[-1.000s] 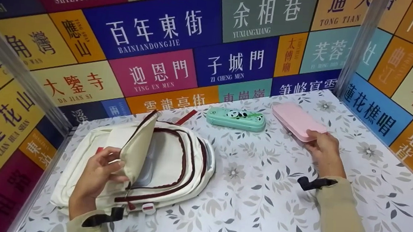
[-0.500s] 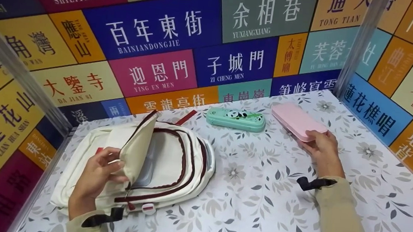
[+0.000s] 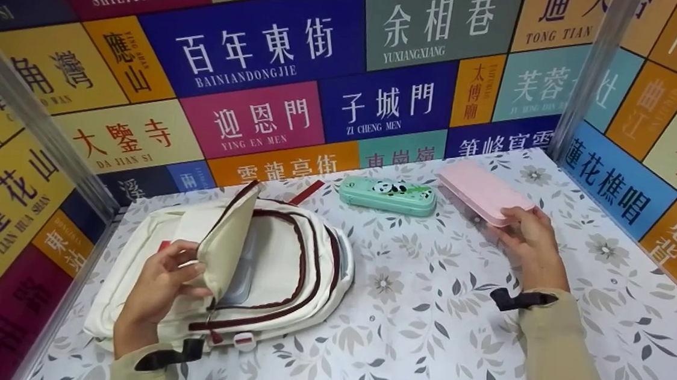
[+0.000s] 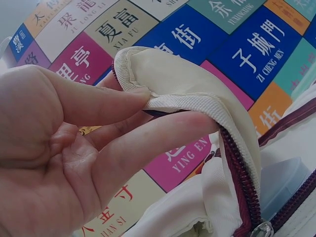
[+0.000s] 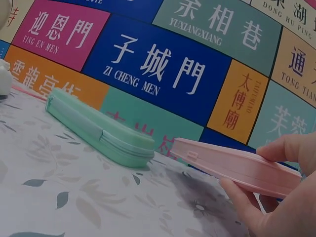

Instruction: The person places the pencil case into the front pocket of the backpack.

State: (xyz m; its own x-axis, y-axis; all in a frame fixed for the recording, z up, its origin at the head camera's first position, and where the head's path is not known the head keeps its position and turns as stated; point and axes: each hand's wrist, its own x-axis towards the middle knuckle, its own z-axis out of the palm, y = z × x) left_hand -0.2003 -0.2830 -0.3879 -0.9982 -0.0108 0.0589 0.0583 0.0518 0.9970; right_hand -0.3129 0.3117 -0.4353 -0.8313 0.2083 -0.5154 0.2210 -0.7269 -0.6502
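Note:
A cream backpack [image 3: 276,251] with dark red zips lies at the left of the table. My left hand [image 3: 155,290] pinches the edge of its front pocket flap [image 4: 187,74] between thumb and finger, holding the flap raised. Inside the pocket a translucent pale container [image 4: 284,182] shows in part. At the right, my right hand [image 3: 530,247] grips the near end of a pink pencil case [image 3: 483,189], thumb on top and fingers below. In the right wrist view the pink case [image 5: 232,165] is tilted and seems lifted off the cloth.
A green pencil case [image 3: 386,195] with panda pictures lies between the backpack and the pink case. The white floral tablecloth [image 3: 411,335] covers the table. Wall panels with printed signs [image 3: 277,52] stand along the back and sides. A red strap [image 3: 307,192] sticks out behind the backpack.
My right hand has shifted the pink pencil case slightly up and to the left. The left hand keeps the flap raised, and the green case stays put.

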